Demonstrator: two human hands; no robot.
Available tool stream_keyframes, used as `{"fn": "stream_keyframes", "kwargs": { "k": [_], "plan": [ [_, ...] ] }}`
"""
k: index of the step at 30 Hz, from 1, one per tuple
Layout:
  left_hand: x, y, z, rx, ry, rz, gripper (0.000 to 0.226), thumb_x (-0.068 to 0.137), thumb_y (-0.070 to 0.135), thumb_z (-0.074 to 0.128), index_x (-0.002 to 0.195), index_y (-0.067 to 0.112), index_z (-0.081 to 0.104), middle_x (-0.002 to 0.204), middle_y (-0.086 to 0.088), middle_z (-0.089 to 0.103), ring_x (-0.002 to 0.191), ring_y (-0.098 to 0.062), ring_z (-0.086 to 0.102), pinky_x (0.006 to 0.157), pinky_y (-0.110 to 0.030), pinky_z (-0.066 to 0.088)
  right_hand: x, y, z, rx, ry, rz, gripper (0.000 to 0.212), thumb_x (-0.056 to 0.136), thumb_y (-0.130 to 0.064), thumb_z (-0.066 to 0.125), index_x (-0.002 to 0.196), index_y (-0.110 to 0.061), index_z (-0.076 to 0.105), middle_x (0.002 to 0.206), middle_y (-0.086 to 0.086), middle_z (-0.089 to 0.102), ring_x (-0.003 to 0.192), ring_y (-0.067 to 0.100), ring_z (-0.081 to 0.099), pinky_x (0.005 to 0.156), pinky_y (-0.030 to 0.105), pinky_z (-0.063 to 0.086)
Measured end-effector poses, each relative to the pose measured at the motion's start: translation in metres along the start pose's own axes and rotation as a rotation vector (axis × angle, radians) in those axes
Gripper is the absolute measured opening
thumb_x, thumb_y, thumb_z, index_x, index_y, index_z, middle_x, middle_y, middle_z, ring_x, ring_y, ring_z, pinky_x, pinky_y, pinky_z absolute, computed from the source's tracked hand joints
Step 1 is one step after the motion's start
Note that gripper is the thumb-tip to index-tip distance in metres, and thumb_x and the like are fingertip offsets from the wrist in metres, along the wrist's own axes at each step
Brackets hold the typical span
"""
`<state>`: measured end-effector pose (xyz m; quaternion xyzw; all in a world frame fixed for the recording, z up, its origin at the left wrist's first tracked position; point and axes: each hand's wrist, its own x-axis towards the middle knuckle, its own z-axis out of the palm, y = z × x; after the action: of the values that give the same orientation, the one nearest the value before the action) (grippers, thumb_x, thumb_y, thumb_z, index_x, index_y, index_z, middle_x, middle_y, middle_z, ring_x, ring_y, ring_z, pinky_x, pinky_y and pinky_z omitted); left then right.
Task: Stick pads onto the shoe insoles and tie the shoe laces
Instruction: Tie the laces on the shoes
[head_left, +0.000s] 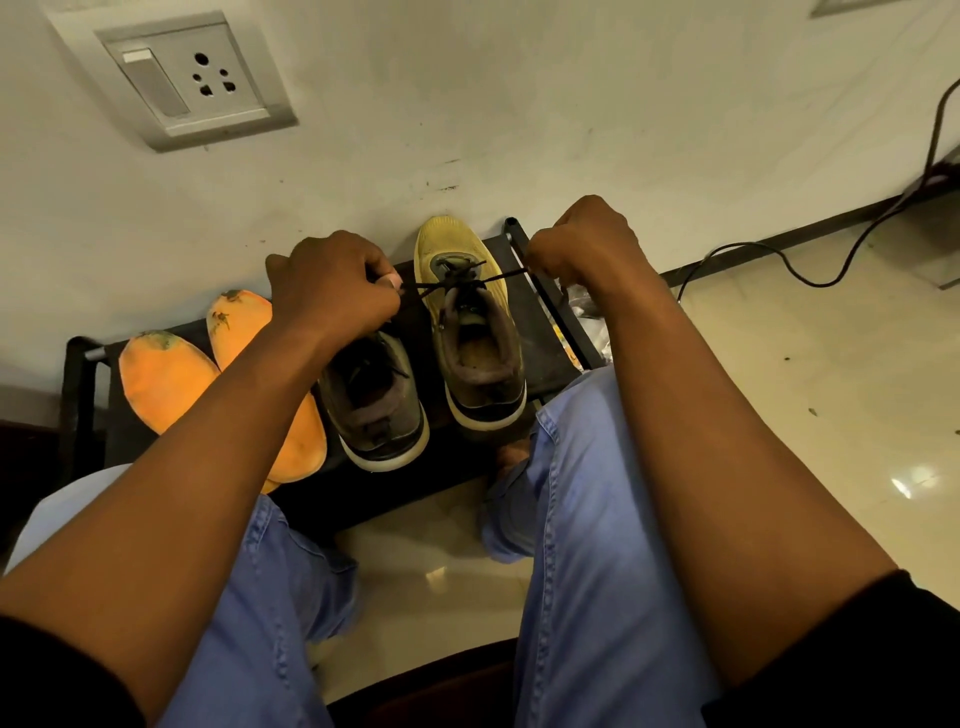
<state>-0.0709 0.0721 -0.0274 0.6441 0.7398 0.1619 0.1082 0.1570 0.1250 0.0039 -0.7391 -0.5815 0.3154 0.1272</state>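
Two yellow-olive shoes stand on a low black rack (540, 332) against the wall. The right shoe (470, 332) has its black lace (457, 280) stretched sideways across the tongue. My left hand (332, 288) pinches one lace end at the shoe's left. At the shoe's right, my right hand (584, 241) grips the other end in a fist. My left forearm partly covers the left shoe (374, 400). Two orange insoles (166, 376) lie side by side on the rack's left part. No pad shows on them.
A white wall with a switch and socket plate (179, 78) rises behind the rack. A black cable (810, 275) trails over the glossy tiled floor at the right. My knees in blue jeans (587, 519) flank the rack's front edge.
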Motion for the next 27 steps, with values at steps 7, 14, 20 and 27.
{"fn": "stream_keyframes", "kwargs": {
  "k": [7, 14, 20, 27],
  "plan": [
    [-0.001, -0.001, -0.001, 0.182, -0.001, -0.072, 0.008, 0.086, 0.037, 0.071, 0.087, 0.033, 0.078, 0.069, 0.011, 0.054, 0.103, -0.032, 0.056, 0.092, -0.047, 0.032, -0.004, 0.008, -0.007, -0.091, 0.063, 0.051, 0.025, 0.070, -0.019, 0.066, 0.094, -0.015, 0.058, 0.086, 0.003, 0.062, 0.077, 0.026, 0.061, 0.067, 0.030, 0.043],
    [-0.002, 0.005, 0.006, 0.012, -0.085, 0.051, 0.008, 0.089, 0.038, 0.072, 0.094, 0.035, 0.078, 0.099, 0.007, 0.075, 0.107, -0.026, 0.062, 0.097, -0.046, 0.035, 0.003, 0.002, 0.000, -0.026, -0.060, -0.084, 0.028, 0.081, -0.018, 0.072, 0.107, -0.006, 0.070, 0.094, 0.012, 0.067, 0.076, 0.025, 0.061, 0.064, 0.030, 0.046],
    [-0.003, 0.015, 0.012, -0.216, -0.159, 0.145, 0.016, 0.088, 0.028, 0.075, 0.103, 0.032, 0.079, 0.101, 0.005, 0.077, 0.097, -0.019, 0.070, 0.092, -0.043, 0.054, -0.006, -0.004, 0.004, -0.029, -0.337, -0.165, 0.020, 0.081, -0.012, 0.078, 0.100, -0.006, 0.078, 0.088, 0.020, 0.073, 0.067, 0.023, 0.066, 0.055, 0.030, 0.047],
    [-0.003, 0.016, 0.017, -0.254, -0.151, 0.146, 0.006, 0.088, 0.028, 0.074, 0.085, 0.033, 0.074, 0.085, 0.007, 0.075, 0.082, -0.016, 0.070, 0.082, -0.044, 0.059, -0.010, -0.007, 0.003, -0.043, -0.360, -0.178, 0.015, 0.083, -0.014, 0.081, 0.097, -0.007, 0.077, 0.088, 0.015, 0.075, 0.079, 0.023, 0.071, 0.045, 0.024, 0.039]
  ]
}}
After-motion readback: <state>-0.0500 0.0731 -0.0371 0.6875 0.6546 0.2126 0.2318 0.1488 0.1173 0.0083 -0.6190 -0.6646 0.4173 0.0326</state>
